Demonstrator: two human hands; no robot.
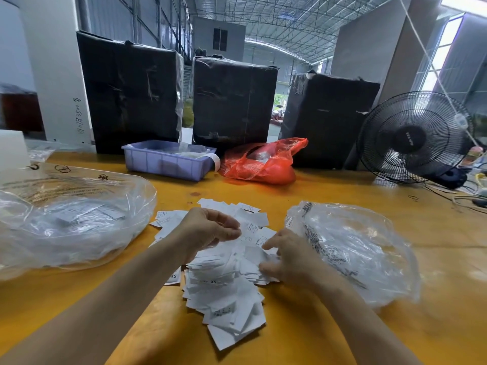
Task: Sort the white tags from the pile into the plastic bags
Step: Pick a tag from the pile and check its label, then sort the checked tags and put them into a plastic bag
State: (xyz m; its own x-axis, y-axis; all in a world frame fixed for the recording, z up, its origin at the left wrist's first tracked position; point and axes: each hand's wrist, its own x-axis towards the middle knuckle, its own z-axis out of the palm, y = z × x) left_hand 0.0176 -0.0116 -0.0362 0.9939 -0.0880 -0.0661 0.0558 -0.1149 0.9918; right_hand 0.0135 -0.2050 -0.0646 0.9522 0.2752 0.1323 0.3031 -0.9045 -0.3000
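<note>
Nearest the camera lies the loose pile of small white rectangular paper tags (224, 293), fanned across the yellow-orange wooden tabletop (329, 185) from its six o'clock edge up to the centre; several tags show a printed "XS". Both bare forearms reach in from the bottom edge.

At about eleven o'clock from the pile's middle, the left hand (210, 229) hovers with fingers curled inward, thumb meeting fingertips; whether it pinches a tag I cannot tell, since white paper lies right behind it. At about two o'clock, the right hand (287, 256) rests on the pile's edge, fingers bent down and touching the tags, seemingly working one loose, though no single tag is clearly held.

Toward nine o'clock sits a large crumpled clear plastic bag (73, 222) with some tags already visible inside. Toward three o'clock sits a second clear plastic bag with black print (355, 248); what it holds I cannot make out.

By their look, the tags should be very light, thin and floppy, apt to cling together in stacks and slide. Taking hold at a free corner or edge, thumb against forefinger, seems best, fanning the layers apart first. A black pedestal fan (413, 138) stands at two o'clock; any draught could scatter them. Both bags look slack, so their mouths may need holding apart.
</note>
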